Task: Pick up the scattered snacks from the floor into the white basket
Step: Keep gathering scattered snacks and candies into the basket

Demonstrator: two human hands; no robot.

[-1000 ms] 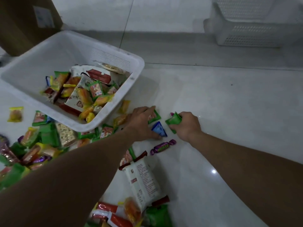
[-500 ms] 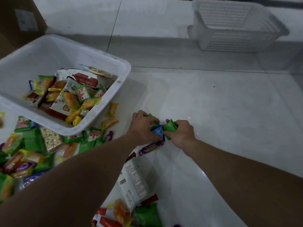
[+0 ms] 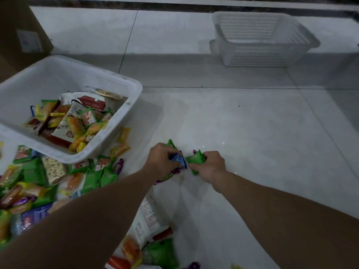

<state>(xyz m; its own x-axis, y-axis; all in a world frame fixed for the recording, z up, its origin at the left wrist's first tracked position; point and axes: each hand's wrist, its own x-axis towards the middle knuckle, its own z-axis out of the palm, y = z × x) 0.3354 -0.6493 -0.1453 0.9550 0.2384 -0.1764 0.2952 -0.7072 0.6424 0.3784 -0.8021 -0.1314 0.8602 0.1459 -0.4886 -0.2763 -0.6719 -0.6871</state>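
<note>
Foil wrappers are making this grab a slippery one: the left hand [image 3: 161, 160] is curling its fingers round a blue packet [image 3: 177, 159], with a green packet [image 3: 171, 143] poking out behind the knuckles. The right hand [image 3: 210, 166] is clenching around another green packet [image 3: 195, 159], so both hands are grasping small loads just beside each other on the floor [image 3: 252, 133]. Carrying several at once is probably inviting a drop short of the rim, and a purple candy [image 3: 168, 176] lying by the left wrist is risking being missed. To the left, the white basket [image 3: 134, 90] is sitting on the floor, holding a heap of green, orange and yellow packets plus a larger white bag [image 3: 66, 131]. Many loose snacks [image 3: 38, 175] are lying around its near side. A second perforated basket [image 3: 258, 55] is standing well apart at the far right.
</note>
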